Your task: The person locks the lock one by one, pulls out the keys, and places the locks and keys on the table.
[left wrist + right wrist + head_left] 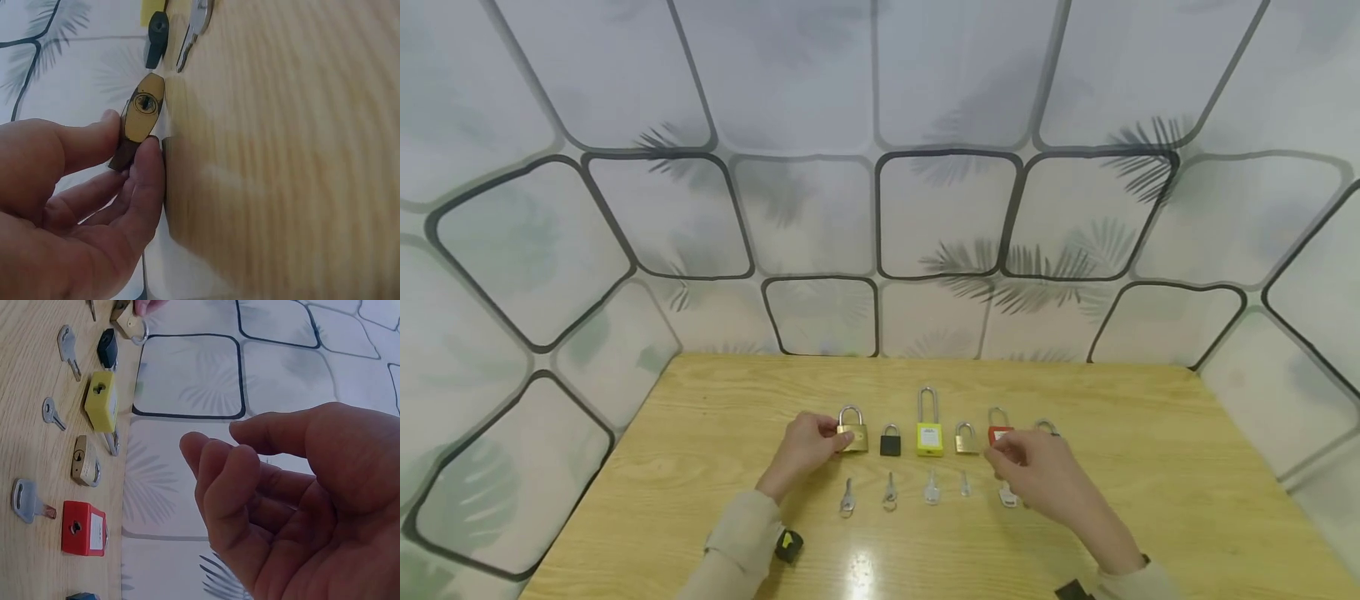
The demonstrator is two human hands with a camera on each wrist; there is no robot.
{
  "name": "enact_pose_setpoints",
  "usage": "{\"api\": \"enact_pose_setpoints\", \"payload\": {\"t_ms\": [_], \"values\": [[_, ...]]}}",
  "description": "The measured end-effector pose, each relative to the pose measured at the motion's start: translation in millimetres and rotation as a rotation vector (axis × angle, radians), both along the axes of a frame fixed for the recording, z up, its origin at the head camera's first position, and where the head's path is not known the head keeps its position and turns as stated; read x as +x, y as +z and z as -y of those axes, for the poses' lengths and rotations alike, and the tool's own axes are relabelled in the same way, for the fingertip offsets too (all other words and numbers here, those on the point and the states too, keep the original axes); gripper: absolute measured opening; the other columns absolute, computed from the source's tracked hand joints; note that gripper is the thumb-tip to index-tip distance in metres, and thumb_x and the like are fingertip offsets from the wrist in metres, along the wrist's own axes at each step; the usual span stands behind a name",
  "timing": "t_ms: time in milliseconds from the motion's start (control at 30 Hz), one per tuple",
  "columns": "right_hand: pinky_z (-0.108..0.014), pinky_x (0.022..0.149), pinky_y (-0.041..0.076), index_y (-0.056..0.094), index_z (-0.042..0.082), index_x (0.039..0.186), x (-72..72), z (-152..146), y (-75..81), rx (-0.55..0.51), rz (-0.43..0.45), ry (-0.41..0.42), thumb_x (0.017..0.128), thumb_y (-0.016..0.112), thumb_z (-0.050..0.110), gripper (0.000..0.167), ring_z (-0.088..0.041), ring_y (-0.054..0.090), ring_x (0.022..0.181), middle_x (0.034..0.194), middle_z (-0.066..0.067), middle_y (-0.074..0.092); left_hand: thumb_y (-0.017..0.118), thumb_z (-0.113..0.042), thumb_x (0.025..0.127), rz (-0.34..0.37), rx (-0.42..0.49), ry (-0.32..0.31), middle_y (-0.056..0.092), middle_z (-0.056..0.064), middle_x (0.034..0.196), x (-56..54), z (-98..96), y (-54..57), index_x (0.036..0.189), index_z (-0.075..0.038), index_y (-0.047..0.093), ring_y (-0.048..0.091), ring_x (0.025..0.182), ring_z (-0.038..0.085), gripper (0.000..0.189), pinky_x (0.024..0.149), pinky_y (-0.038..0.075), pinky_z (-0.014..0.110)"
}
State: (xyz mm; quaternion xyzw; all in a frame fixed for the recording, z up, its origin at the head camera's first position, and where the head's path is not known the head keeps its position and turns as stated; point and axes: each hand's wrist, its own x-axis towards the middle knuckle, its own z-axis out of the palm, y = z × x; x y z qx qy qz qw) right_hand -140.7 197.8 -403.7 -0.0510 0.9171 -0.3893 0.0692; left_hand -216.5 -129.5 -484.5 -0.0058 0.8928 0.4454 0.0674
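Note:
My left hand (805, 448) pinches the large brass padlock (853, 438) at the left end of a row, thumb on its front. In the left wrist view its keyhole face (144, 103) points at the camera. Over the right part of the row hovers my right hand (1037, 471), fingers loosely bent, thumb apart from them, holding nothing. It partly covers the red padlock (997, 432), whose keyhole side shows in the right wrist view. Between the hands stand a black padlock (891, 445), a yellow long-shackle padlock (929, 439) and a small brass padlock (966, 442).
In front of the padlocks lies a row of keys, among them a ringed key (847, 500), another ringed key (890, 493) and a white-headed key (1007, 497). A blue padlock (83, 596) is at the far right. Patterned cloth (820, 217) rises behind the wooden table (737, 392).

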Motion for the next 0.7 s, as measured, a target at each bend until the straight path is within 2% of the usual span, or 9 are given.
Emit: {"api": "enact_pose_setpoints", "payload": {"t_ms": [100,267,500,700], "values": [[-0.027,0.046,0.050,0.074,0.012,0.094,0.9,-5,-2.6,0.010,0.009,0.014,0.101,0.063,0.023,0.017,-0.012,0.056,0.053,0.075,0.001,0.066,0.077,-0.023,0.092,0.003,-0.031,-0.005,0.071,0.004,0.085,0.2,1.0,0.9,0.090,-0.006,0.076,0.057,0.078,0.016,0.018,0.064,0.047,0.028],[-0.027,0.045,0.047,0.075,0.008,0.104,4.9,-12,-7.3,0.015,0.043,-0.015,0.100,0.065,0.024,0.019,-0.013,0.055,0.050,0.076,-0.001,0.068,0.080,-0.025,0.090,-0.022,-0.083,0.010,0.075,0.006,0.095,-0.4,1.7,1.5,0.106,-0.003,0.078,0.064,0.086,0.018,0.027,0.069,0.053,0.029],[-0.029,0.049,0.051,0.073,0.009,0.105,8.0,-28,-11.2,0.036,0.096,-0.046,0.100,0.065,0.025,0.018,-0.016,0.058,0.058,0.080,-0.003,0.069,0.080,-0.021,0.090,-0.077,-0.117,0.013,0.078,0.008,0.094,-0.8,-1.9,6.8,0.101,-0.003,0.079,0.065,0.082,0.016,0.021,0.068,0.053,0.028],[-0.028,0.047,0.048,0.072,0.008,0.102,11.3,-39,-15.4,0.056,0.099,-0.033,0.100,0.065,0.025,0.019,-0.014,0.055,0.053,0.077,-0.004,0.066,0.079,-0.019,0.090,-0.094,-0.128,0.003,0.077,0.007,0.089,-2.0,-4.9,6.3,0.099,-0.003,0.080,0.062,0.077,0.014,0.018,0.064,0.049,0.025]]}}
